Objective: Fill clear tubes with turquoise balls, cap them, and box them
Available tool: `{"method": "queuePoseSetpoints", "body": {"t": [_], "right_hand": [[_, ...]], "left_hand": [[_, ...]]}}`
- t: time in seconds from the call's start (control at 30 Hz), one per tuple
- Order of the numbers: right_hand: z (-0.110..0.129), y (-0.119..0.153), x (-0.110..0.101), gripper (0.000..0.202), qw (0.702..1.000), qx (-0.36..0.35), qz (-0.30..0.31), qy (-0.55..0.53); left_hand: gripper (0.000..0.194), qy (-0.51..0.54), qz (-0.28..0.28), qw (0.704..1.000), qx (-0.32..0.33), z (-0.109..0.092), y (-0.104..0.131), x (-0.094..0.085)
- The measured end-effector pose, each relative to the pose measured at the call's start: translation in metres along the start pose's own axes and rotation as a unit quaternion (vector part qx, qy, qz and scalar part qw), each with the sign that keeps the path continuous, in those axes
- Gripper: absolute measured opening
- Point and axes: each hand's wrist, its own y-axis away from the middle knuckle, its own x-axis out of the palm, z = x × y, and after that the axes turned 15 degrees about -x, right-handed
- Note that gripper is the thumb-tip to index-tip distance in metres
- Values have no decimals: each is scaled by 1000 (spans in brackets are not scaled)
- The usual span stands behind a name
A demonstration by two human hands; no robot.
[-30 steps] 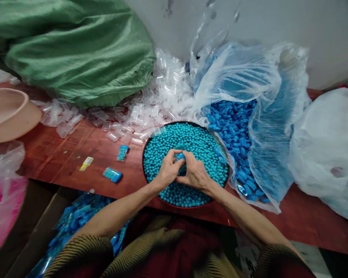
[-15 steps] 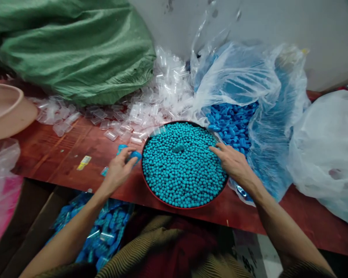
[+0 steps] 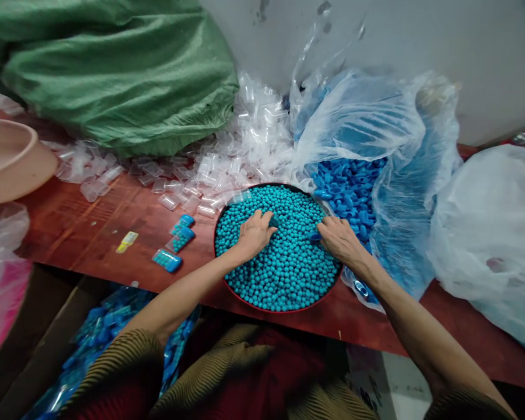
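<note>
Left hand (image 3: 256, 233) and right hand (image 3: 339, 238) over a round tray (image 3: 284, 310) of teal beads (image 3: 284, 277), a small clear case and a blue cap at their fingertips.

From the left, a pale bowl (image 3: 20, 175) sits on the reddish table (image 3: 83, 227), near a yellow-and-white tag (image 3: 126, 242) and below a big green sack (image 3: 122, 81). Three filled cases (image 3: 167, 261) with blue caps lie between the tag and the tray; loose clear cases (image 3: 219, 169) are heaped behind. The left hand's fingers and thumb grasp the small clear case (image 3: 273, 221), mostly hidden, among the beads near the tray's middle. Over the tray's right side, the right hand pinches the blue cap (image 3: 315, 237). Just beyond, more blue caps (image 3: 350, 189) spill from an open plastic bag (image 3: 406, 233), with a white bag (image 3: 492, 227) at far right.
</note>
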Motion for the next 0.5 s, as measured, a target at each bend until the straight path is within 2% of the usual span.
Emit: {"method": "queuePoseSetpoints", "body": {"t": [0.07,0.13,0.27,0.43,0.5], "right_hand": [[4,-5,4,20,999,13,-6,-35],[8,-11,10,23,996,22,-39,-76],[13,-18,23,27,989,19,-107,-101],[11,-17,12,22,993,77,-62,-65],[16,-19,4,20,991,85,-79,-68]], "left_hand": [[31,3,6,1000,-4,-7,-7,8],[27,13,4,1000,0,-7,-10,12],[21,53,15,998,18,-2,-12,10],[18,89,46,995,-1,6,-13,0],[19,97,55,994,-18,7,-12,-3]]}}
